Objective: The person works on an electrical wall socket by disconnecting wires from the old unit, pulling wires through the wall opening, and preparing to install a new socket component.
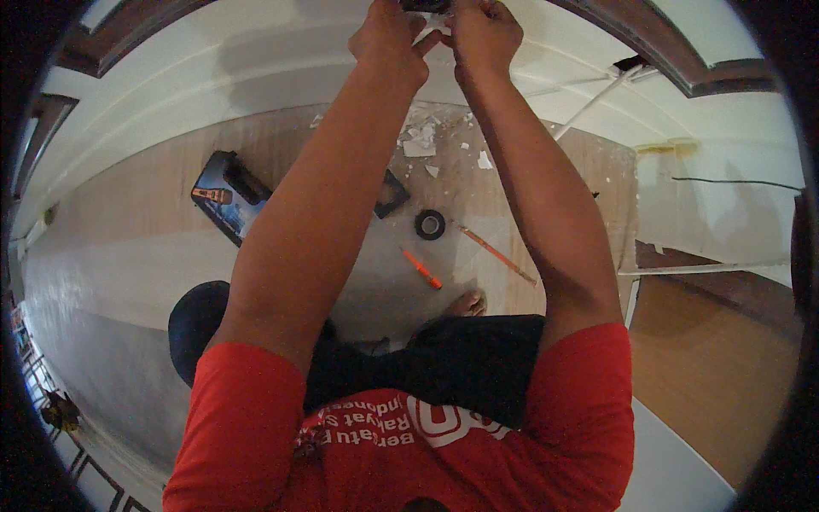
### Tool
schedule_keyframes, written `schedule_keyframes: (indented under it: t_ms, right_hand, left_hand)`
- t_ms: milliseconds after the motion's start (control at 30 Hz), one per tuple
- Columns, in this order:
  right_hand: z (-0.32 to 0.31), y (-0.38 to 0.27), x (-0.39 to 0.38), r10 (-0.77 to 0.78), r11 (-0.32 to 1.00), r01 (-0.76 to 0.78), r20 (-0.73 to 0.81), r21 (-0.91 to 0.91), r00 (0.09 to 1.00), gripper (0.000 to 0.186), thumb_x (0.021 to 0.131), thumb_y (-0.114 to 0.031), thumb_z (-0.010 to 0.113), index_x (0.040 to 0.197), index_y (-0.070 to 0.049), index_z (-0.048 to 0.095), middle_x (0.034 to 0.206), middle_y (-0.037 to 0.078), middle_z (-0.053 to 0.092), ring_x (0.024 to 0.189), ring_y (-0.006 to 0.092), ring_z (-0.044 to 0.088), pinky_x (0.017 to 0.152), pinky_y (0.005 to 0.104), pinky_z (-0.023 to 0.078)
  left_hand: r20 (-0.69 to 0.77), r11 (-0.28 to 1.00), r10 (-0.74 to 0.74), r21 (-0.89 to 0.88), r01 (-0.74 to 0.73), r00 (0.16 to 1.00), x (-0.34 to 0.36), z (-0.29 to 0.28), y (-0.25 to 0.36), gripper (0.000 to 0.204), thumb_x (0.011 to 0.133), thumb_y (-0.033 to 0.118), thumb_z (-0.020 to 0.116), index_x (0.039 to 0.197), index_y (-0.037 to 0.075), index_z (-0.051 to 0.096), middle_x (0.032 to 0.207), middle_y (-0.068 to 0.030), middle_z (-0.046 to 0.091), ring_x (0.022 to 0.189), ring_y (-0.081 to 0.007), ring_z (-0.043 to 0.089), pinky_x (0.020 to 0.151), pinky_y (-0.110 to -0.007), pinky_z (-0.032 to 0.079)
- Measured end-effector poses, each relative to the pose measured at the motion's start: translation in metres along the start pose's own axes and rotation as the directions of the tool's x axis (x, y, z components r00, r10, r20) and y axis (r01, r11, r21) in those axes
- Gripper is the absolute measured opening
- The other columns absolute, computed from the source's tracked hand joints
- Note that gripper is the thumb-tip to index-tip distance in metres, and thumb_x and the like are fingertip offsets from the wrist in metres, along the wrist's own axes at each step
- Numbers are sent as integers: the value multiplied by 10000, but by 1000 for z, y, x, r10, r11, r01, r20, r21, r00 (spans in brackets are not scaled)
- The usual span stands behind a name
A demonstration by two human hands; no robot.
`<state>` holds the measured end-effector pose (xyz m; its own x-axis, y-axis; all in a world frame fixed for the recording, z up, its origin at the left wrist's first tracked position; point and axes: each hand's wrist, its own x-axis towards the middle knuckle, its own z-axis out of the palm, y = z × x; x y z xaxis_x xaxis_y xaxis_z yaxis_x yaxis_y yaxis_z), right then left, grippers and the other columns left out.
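Head view: left hand (384, 41) and right hand (486, 38) up front, both gripping a dark object (425, 5) between them, part cut off by top edge. Floor (136, 213) below: black tape roll (419, 224), orange tool (422, 269), thin rod (496, 253), white chips (420, 147).

red shirt (512, 465) | short sleeves (247, 384) | white chest lettering (367, 428), rounded emblem (445, 421) | dark legwear (478, 363) | bare foot (467, 304)

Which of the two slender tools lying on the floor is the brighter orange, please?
The shorter tool, just below the black tape roll in the picture; the other tool is longer, duller orange-brown and lies further right.
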<state>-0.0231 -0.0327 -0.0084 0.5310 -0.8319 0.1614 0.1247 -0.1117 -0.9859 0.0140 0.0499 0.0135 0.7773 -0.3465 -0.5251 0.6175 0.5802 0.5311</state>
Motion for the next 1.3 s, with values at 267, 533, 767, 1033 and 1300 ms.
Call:
schedule_keyframes:
  t_ms: [267,533,767,1033,1300]
  right_hand:
    - [4,0,-1,98,993,-99,20,59,995,371,876,-322,775,690,-48,608,631,27,560,560,122,514,511,288,428]
    - [-3,25,-2,2,996,-3,11,88,1000,402,837,-359,790,852,12,639,756,79,648,701,174,611,632,321,524]
    - [-2,38,-10,-25,978,27,-13,207,1000,289,941,-284,689,859,-8,661,844,62,682,768,134,592,722,306,488]
    - [-3,42,-21,-25,972,17,31,235,999,292,977,-306,642,987,-14,651,873,52,662,811,120,600,678,290,515]
    - [-9,45,-21,9,966,-35,99,256,995,279,1000,-285,601,1044,-10,612,1025,78,665,1024,182,646,786,353,578]
  left_hand:
    - [49,982,119,140,-125,992,1,-8,2,481,922,369,676,1283,64,590,1141,-117,598,1011,-254,605,772,-406,556]
    - [-3,973,145,180,-143,989,-7,2,1,481,876,439,680,1164,66,587,971,-100,589,889,-259,607,757,-430,557]
    - [82,987,114,104,-122,990,14,-10,-9,381,899,395,611,1155,123,539,1015,-86,548,940,-212,585,804,-431,566]
    - [106,980,158,-139,-142,982,32,-37,-26,364,872,261,666,1114,1,583,1104,-94,546,941,-206,598,768,-331,556]
    - [188,974,205,-141,-180,961,36,-52,-32,324,905,187,606,1162,-6,563,1110,-101,564,1033,-252,600,930,-395,491]
